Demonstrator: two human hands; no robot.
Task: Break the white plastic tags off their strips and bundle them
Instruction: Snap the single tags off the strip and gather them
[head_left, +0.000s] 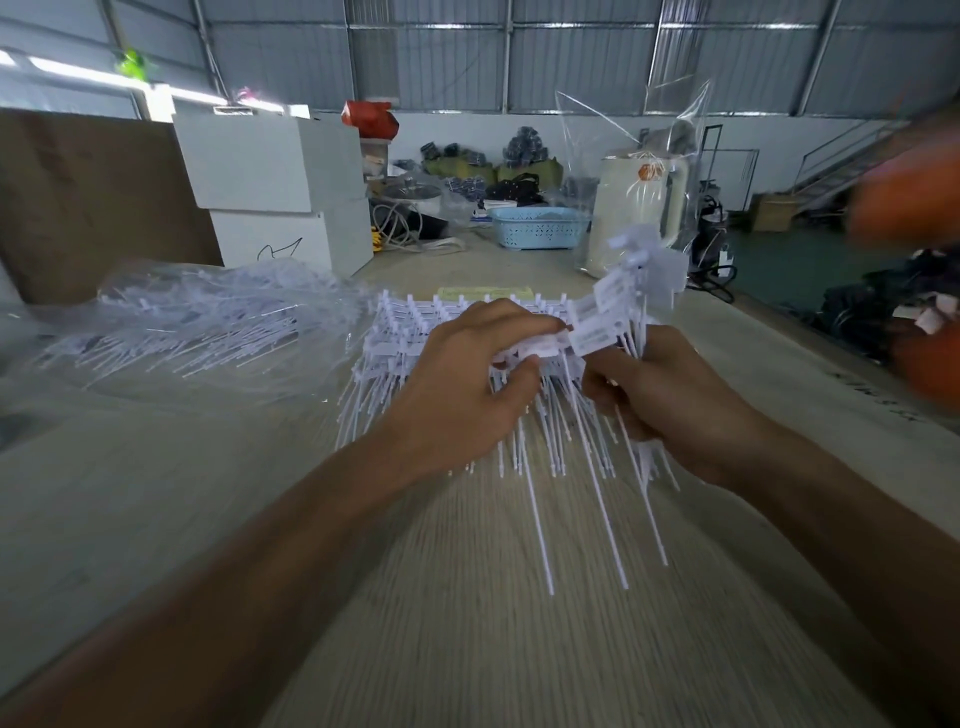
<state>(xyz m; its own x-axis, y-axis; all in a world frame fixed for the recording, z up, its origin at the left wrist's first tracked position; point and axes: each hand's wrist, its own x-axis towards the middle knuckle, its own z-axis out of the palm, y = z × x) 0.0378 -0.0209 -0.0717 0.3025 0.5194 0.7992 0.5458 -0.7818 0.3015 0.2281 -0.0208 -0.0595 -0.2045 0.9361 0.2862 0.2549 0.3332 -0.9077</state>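
Your left hand (467, 379) pinches a white tag (540, 345) at the top of the strips (415, 332) stacked on the table (467, 623), fingers curled around its head. Your right hand (670, 395) grips a bundle (623, 306) of loose tags, their flat heads fanned upward and their thin tails hanging past the wrist toward the table. The two hands are near each other above the stack. To the left, a clear bag (197, 322) holds more tags. Behind stand white boxes (280, 182), a blue basket (540, 228) and a pale jug (639, 208) wrapped in plastic film.
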